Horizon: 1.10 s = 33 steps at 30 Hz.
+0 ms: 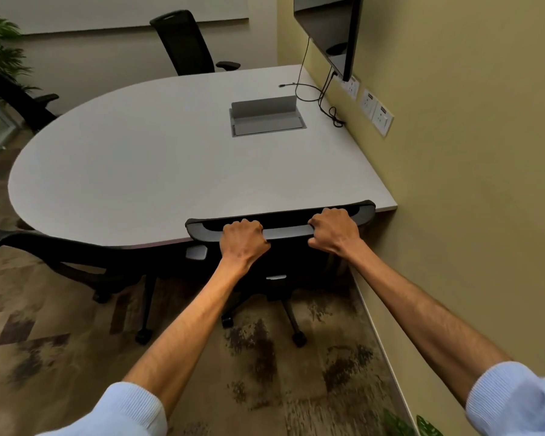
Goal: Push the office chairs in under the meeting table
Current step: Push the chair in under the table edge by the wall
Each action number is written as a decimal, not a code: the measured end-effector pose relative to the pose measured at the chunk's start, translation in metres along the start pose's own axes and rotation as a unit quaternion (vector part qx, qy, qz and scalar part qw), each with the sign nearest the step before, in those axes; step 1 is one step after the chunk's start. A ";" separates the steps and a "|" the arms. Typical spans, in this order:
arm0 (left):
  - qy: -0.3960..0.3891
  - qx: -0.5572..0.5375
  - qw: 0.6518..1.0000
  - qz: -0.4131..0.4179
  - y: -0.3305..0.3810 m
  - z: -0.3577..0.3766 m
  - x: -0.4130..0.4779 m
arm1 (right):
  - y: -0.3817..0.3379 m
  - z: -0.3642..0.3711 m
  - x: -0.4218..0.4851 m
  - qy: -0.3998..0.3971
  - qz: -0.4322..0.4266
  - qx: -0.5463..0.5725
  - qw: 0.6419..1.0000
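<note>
A black office chair (288, 230) with a grey top rail stands against the near edge of the white meeting table (158, 171), its seat hidden under the top. My left hand (243, 242) and my right hand (334, 230) both grip the top rail of its backrest. A second black chair (76, 256) stands to the left at the near edge, angled. A third chair (186, 42) sits at the far side, and a fourth chair (16, 99) at the far left.
The wall (469, 184) runs close along the right, with sockets and a mounted screen (331, 29). A cable box (266, 116) is set into the table and cables (324, 102) lie near the wall. A plant (0, 48) stands in the far left corner. Patterned carpet lies underfoot.
</note>
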<state>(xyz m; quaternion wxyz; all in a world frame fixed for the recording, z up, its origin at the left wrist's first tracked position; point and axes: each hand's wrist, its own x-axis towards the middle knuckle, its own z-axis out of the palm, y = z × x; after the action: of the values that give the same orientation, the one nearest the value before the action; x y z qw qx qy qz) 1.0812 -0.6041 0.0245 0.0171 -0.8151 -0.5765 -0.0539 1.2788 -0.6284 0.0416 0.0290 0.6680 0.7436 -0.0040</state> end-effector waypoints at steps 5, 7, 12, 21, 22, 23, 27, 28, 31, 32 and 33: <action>0.003 -0.011 1.000 0.001 0.004 0.004 0.029 | 0.015 0.001 0.023 0.004 0.007 0.006 1.000; 0.003 -0.014 1.000 0.001 0.002 0.006 0.045 | 0.022 0.000 0.037 0.007 0.003 0.009 1.000; 0.020 -0.017 1.000 0.004 0.012 0.009 0.067 | 0.041 -0.007 0.060 0.014 0.004 -0.016 1.000; 0.008 -0.011 1.000 0.006 0.014 0.017 0.081 | 0.051 0.004 0.074 0.006 0.012 -0.005 1.000; 0.005 -0.011 1.000 0.003 0.014 0.018 0.081 | 0.051 0.006 0.074 0.012 0.009 -0.005 1.000; 0.006 -0.012 1.000 0.000 0.014 0.018 0.083 | 0.051 0.006 0.075 0.015 0.009 -0.001 1.000; 0.008 -0.003 1.000 0.002 0.017 0.014 0.090 | 0.058 0.008 0.080 0.044 0.029 0.023 0.998; 0.005 -0.001 1.000 0.004 0.018 0.014 0.089 | 0.057 0.009 0.080 0.040 0.037 0.025 0.998; 0.019 -0.008 1.000 0.022 0.017 0.018 0.085 | 0.052 0.010 0.074 0.022 0.034 0.016 0.999; 0.029 -0.016 0.999 0.029 0.019 0.025 0.086 | 0.054 0.016 0.073 0.017 0.040 0.023 0.999; 0.050 -0.018 0.998 0.030 0.015 0.024 0.072 | 0.048 0.016 0.066 0.033 0.033 0.027 0.999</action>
<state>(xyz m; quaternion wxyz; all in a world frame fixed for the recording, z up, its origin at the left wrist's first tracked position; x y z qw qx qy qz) 1.1206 -0.5391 0.0092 0.0328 -0.8283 -0.5495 -0.1039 1.3204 -0.5580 0.0243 -0.0137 0.6922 0.7216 -0.0014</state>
